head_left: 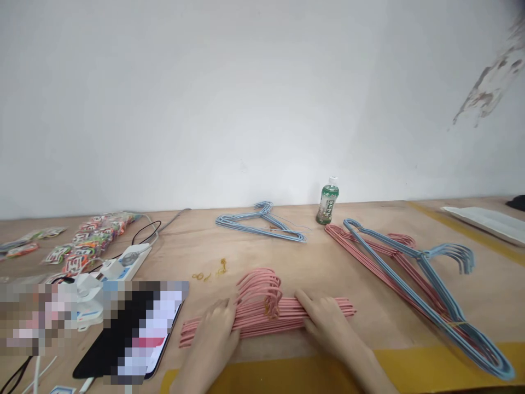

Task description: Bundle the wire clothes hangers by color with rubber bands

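Pink hanger bundle (292, 311) ran btwn L grip (217, 328) & R grip (326, 317), ends past both; both grasped it. Blue hangers (425, 255) lay to R.

Cannot read any wording with certainty. Can see character-like marks running along the bottle's green label (327, 206), too small to make out. Can spot bold dark-and-white marks on the colourful packets (75, 265), likewise illegible. Cannot draw words from the device's screen (162, 314), blurred into coarse blocks.

Pink clothes hangers (293, 309) at lower center contrast with light-blue hangers (424, 255) at right and a white wall (246, 98) above.
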Tool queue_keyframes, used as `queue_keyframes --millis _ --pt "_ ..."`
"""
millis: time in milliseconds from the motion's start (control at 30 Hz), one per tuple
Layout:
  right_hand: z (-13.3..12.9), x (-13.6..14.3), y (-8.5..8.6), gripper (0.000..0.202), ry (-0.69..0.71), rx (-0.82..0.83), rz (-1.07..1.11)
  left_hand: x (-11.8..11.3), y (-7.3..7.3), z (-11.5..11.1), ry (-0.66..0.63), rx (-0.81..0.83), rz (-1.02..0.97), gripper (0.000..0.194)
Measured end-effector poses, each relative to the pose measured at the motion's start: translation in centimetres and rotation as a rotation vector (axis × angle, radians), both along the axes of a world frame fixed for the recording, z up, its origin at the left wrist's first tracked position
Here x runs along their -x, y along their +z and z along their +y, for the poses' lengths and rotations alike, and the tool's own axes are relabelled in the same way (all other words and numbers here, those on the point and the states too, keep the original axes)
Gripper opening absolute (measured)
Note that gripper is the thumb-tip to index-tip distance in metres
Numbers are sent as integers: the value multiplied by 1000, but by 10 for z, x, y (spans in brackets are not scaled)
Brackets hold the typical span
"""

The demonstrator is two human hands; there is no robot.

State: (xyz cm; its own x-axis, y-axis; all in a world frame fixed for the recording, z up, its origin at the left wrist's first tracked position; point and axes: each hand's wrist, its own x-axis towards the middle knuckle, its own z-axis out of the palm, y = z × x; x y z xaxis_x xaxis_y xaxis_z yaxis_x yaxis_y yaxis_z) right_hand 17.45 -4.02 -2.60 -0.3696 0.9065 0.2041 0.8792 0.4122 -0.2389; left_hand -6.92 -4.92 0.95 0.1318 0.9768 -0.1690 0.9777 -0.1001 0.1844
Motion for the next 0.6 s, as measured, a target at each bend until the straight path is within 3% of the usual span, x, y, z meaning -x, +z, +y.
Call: queue_keyframes --millis 100,300,367,467,600 --pt "3 -11 7 28 -31 -4 4 -13 5 0 -35 13 -3 51" --pt "0 -57 16 26 -142 198 61 -42 29 18 -196 38 -105 21" --pt "-2 -69 15 25 -145 269 110 -47 32 32 -284 118 -123 28" --pt "-2 -77 10 26 -150 319 128 -50 28 52 -362 197 -93 35" --pt "7 -74 6 35 -184 316 127 -46 14 63 -357 134 -104 26"
